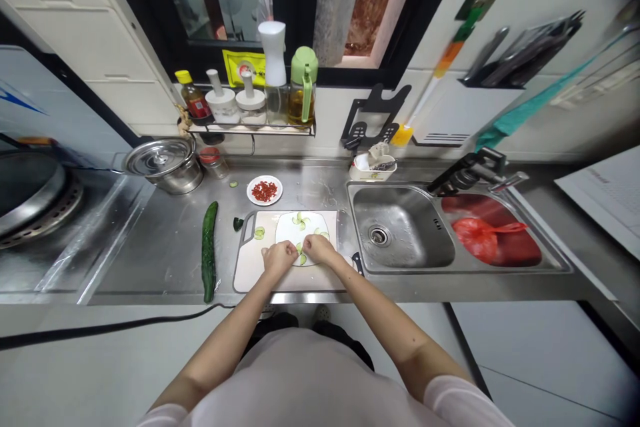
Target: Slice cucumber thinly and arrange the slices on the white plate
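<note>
A white plate (pixel 285 223) rests on a pale cutting board (pixel 250 267) with a grey handle. Fanned cucumber slices (pixel 301 220) lie at the plate's far side, and more green slices show near its right and front edges. Over the front of the plate, my left hand (pixel 281 256) and my right hand (pixel 320 249) face each other with fingertips pinched around thin cucumber slices; the fingers partly cover these. On the board's left part sits a small stack of cucumber slices (pixel 259 233). A knife's black handle (pixel 357 264) sticks out right of the board, its blade partly hidden by my right forearm.
A whole cucumber (pixel 209 252) lies left of the board, with a cut cucumber end (pixel 238 223) nearby. Behind stands a small dish (pixel 265 191) of chopped red pieces. The sink (pixel 405 227) is at right, holding a red bag (pixel 483 239); a lidded pot (pixel 167 163) stands at left.
</note>
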Available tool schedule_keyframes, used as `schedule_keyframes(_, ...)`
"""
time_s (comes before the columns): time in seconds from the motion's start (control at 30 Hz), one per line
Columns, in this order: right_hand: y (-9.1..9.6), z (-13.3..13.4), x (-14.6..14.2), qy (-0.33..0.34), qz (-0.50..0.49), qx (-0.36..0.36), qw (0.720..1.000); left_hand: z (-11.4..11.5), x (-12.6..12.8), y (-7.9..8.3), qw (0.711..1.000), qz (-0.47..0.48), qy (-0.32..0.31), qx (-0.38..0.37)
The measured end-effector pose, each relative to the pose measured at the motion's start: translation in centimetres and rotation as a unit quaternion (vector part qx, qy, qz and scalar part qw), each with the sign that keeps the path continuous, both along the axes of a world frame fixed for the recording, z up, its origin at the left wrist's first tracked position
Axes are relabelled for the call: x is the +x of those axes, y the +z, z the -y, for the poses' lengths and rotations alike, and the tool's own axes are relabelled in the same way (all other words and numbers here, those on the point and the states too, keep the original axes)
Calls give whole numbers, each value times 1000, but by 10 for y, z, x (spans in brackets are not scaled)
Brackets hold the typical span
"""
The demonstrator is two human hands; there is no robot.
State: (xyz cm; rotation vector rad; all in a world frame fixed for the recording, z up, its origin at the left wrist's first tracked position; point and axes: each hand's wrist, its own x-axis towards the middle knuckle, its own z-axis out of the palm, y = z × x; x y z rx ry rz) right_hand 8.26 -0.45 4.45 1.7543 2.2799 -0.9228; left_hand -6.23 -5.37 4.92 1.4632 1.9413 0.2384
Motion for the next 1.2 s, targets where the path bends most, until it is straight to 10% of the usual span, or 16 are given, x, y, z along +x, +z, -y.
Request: schedule_keyframes(1.2,10,8,7,22,101,48,993,4,-1,-8,997,-58,-30,30)
